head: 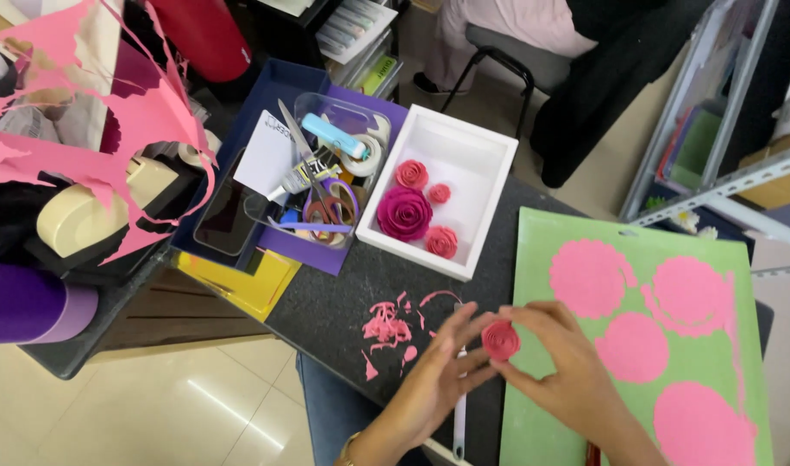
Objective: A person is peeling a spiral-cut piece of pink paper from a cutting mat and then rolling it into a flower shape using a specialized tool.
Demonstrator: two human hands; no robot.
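A white tray (490,173) sits on the dark counter (326,311) and holds four paper roses (404,213). Left of the tray stands a clear tub (360,116) with scissors (313,177) and tape (360,160). Pink scraps (388,326) lie below the tray.

Left hand (438,367) and right hand (559,358) meet, fingers (474,328) curled inward, pinching.

Head camera, steeply down, close

Bare left hand (438,375) and bare right hand (563,362), forearms unsleeved; thin gold-coloured bracelet (347,449) at left wrist; blue denim trouser leg (326,406) below.
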